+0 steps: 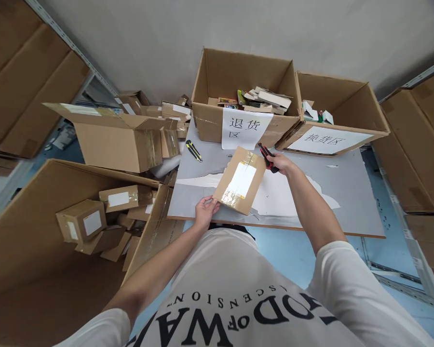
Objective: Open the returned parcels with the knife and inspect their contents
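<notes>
One flat brown cardboard parcel with a white label and shiny clear tape [240, 180] sits over the grey, brown-edged worktop [354, 193]. The left hand [205, 212] has its fingers pinched on the parcel's near left corner, seemingly to steady it while leaving the taped face uncovered. The right hand [284, 163] has its fingers wrapped around a red-and-black plastic box cutter [268, 158] beside the parcel's far right edge, probably to have the tool close to the tape; whether its blade is out, I cannot tell. Counting on, a second cutter, yellow-and-black plastic [194, 151], lies beyond and left of the parcel, perhaps to leave room. Beyond the parcel stand two open brown cardboard boxes [208, 120], each bearing one white paper sign, presumably turned forward for reading. Left of the parcel, one large open brown cardboard bin [21, 241] contains at least six smaller cartons, partly overlapping.
</notes>
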A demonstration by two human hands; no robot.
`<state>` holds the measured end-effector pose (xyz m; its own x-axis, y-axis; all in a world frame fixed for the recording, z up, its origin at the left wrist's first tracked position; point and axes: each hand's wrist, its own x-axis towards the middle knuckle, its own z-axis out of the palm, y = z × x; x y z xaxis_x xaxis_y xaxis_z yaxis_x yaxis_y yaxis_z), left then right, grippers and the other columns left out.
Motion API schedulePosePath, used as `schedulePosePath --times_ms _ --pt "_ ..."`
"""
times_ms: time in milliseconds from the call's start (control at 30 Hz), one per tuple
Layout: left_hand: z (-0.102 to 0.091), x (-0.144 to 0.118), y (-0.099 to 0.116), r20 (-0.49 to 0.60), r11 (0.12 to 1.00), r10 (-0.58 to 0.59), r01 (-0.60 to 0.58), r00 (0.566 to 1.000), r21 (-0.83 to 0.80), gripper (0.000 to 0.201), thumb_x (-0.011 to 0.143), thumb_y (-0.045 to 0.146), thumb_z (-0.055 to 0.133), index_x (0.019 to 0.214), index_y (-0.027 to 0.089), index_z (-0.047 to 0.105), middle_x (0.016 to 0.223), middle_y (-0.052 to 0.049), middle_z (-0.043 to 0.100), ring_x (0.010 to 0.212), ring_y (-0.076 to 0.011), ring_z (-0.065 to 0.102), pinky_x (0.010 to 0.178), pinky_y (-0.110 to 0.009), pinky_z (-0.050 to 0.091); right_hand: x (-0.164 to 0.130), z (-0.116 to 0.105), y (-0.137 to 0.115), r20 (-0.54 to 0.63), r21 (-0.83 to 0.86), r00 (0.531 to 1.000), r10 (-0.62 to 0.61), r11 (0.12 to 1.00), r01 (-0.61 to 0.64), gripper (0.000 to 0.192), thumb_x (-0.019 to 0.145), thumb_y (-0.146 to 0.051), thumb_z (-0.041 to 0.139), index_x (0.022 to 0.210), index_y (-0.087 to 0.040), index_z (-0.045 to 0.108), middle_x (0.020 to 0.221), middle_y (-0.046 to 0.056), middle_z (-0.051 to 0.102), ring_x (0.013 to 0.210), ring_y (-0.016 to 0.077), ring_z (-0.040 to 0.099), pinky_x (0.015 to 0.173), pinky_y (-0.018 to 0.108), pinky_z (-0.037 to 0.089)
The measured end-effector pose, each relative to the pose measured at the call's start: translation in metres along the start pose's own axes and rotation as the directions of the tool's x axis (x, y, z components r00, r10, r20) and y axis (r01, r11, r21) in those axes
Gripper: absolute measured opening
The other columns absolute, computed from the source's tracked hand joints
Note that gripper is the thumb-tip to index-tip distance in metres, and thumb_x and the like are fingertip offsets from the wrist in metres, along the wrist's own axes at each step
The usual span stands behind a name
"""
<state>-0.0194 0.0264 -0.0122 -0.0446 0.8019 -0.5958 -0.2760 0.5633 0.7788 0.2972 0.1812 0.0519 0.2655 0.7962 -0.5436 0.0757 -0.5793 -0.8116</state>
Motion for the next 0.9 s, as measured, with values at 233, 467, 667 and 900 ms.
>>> schedulePosePath --times_ms 233,467,667,900 --pt "-0.001 -0.010 -0.015 0.053 0.998 -0.052 0.050 0.997 0.049 0.046 0.062 0.044 0.081 0.093 0.018 0.058 0.079 -0.004 0.072 0.085 -0.0197 0.071 0.085 -0.036 0.057 0.021 0.016 -0.001 0.010 -0.094 0.999 -0.052 0.994 0.053 0.011 0.081 -0.016 0.066 0.084 -0.015 0.055 0.056 -0.002 0.056 0.048 0.0108 0.051 0.047 0.023 0.042" --pt "-0.015 0.004 -0.001 0.145 0.919 -0.008 -0.050 0.989 0.391 0.047 0.061 0.052 0.078 0.089 0.017 0.062 0.070 -0.006 0.072 0.069 -0.0211 0.069 0.068 -0.033 0.055 0.013 0.017 0.013 0.006 -0.054 0.992 -0.124 0.991 0.124 0.021 0.081 -0.027 0.066 0.093 -0.018 0.051 0.062 -0.004 0.056 0.051 0.0094 0.049 0.051 0.023 0.042" --pt "-0.024 0.024 0.035 0.253 0.715 0.006 -0.181 0.967 0.676 0.052 0.059 0.052 0.078 0.096 0.018 0.068 0.087 -0.011 0.074 0.090 -0.0283 0.069 0.079 -0.035 0.052 -0.060 0.006 0.058 -0.190 0.123 0.947 -0.259 0.951 0.285 0.034 0.078 -0.038 0.066 0.104 -0.022 0.051 0.093 0.000 0.065 0.071 0.0112 0.062 0.064 0.025 0.051" --pt "0.031 0.114 0.111 0.371 0.646 0.216 -0.417 0.903 0.640 0.047 0.079 0.046 0.062 0.115 0.017 0.064 0.125 -0.012 0.063 0.117 -0.0274 0.057 0.103 -0.038 0.039 -0.191 0.024 0.141 -0.143 0.626 0.988 0.054 0.778 0.048 0.042 0.071 -0.043 0.075 0.108 -0.027 0.061 0.128 0.006 0.061 0.117 0.0247 0.058 0.091 0.044 0.053"
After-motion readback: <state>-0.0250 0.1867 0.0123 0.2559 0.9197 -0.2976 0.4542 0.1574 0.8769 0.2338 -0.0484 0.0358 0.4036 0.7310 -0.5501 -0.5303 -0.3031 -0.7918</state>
